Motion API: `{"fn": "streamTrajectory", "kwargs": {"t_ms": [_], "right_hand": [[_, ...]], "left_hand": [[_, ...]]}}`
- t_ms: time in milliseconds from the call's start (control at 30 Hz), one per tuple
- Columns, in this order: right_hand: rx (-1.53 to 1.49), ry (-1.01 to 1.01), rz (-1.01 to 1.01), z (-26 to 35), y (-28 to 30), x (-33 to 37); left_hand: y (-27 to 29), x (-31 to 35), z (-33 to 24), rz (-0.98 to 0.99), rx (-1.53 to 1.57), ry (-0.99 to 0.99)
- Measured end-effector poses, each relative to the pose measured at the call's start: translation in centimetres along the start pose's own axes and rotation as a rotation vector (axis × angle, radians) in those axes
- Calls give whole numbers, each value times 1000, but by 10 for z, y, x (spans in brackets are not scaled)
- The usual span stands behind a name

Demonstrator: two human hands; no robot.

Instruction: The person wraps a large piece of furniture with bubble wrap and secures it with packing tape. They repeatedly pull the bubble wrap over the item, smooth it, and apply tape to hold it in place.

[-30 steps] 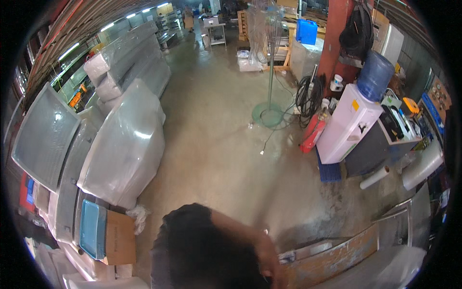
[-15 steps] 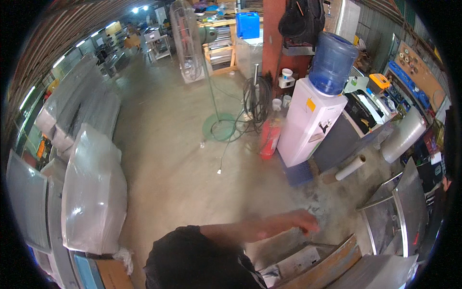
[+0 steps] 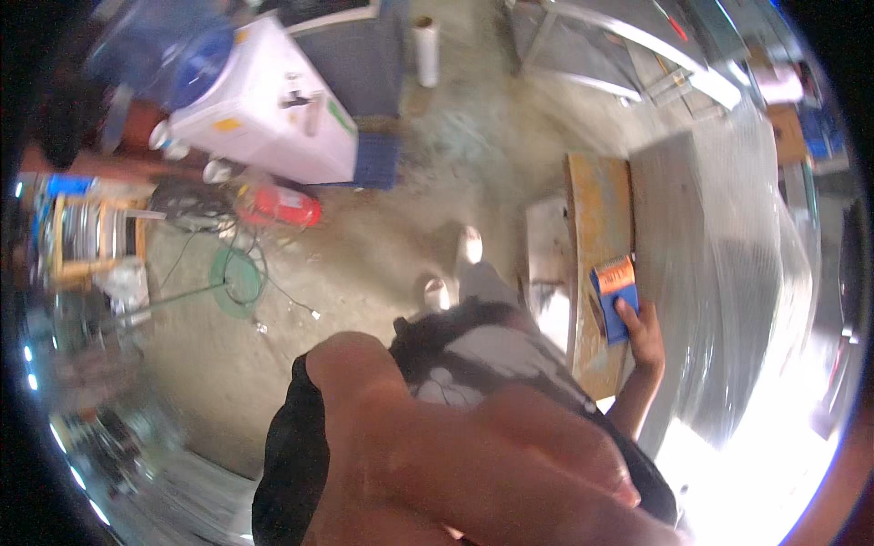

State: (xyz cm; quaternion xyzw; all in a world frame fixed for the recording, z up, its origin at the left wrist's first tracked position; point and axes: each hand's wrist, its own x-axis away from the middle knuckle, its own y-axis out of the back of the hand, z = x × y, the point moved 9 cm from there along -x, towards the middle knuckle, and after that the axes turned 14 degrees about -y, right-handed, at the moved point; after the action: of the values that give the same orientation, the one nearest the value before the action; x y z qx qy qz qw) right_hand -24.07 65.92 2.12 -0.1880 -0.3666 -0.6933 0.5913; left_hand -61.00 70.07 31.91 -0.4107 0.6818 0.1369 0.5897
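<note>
My right hand (image 3: 645,329) grips a small flat blue box (image 3: 614,305) with an orange end, thumb laid over its face. The box is above a worn, rust-stained panel (image 3: 601,196). Bent close to the camera, my left arm crosses the lower part of the picture. My left hand (image 3: 612,482) is near the lower right, large and blurred, so its fingers cannot be made out.
Beside the panel stands a large plastic-wrapped item (image 3: 706,273). A white water dispenser (image 3: 273,109), a red fire extinguisher (image 3: 284,207) and a green round fan base (image 3: 235,282) with loose cables are on the left. Metal frames (image 3: 628,45) stand at the far right.
The view has swung right and down, bringing my shoes and the wrapped item into sight. My right hand with the blue box has appeared. My left arm has bent up toward the camera.
</note>
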Motion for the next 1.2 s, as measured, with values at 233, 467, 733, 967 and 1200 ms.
{"fn": "streamTrajectory", "kwargs": {"t_ms": [233,467,733,967,1200], "right_hand": [[-88,-172,-103,18,-4,-90],[-85,-181,-66,76,7,-202],[-250,-356,-140,112,28,-285],[-487,-570,-450,101,32,-333],[-1278,-756,-1085,46,-35,-308]], "left_hand": [[14,-32,145,62,316,111],[60,-95,287,113,382,220],[105,-157,464,164,578,335],[131,-187,649,222,860,520],[14,-104,852,438,1016,1027]]}}
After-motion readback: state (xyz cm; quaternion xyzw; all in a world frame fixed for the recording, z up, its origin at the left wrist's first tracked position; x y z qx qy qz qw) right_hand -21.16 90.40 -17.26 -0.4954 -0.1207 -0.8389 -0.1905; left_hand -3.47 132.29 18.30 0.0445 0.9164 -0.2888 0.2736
